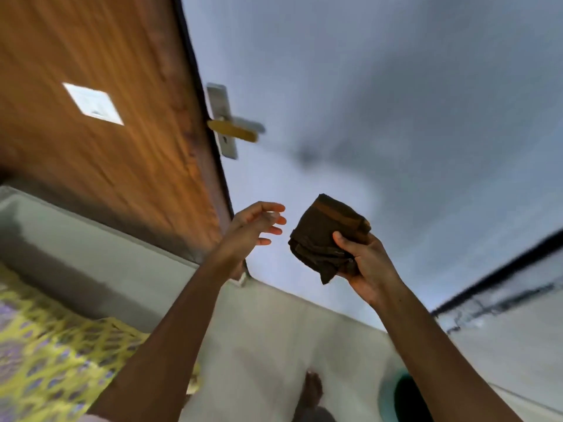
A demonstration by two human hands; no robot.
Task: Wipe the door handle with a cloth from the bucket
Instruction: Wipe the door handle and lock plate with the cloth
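Observation:
A folded dark brown cloth (pixel 326 236) with an orange stripe is gripped in my right hand (pixel 365 266), thumb pressed on top, at mid-frame. My left hand (pixel 259 226) is raised just left of the cloth, fingers spread, holding nothing and not touching it. The door handle (pixel 234 130), a yellowish lever on a silver plate, juts from the edge of a wooden door (pixel 106 117) above my left hand, well apart from both hands. The teal bucket's rim (pixel 388 397) shows at the bottom right, partly behind my right forearm.
A grey-blue wall (pixel 396 102) fills the upper right. A white plate (pixel 93 103) is fixed to the door. A yellow patterned fabric (pixel 54 354) lies bottom left on the pale floor (pixel 268 330). A bare foot (pixel 312 391) stands near the bucket.

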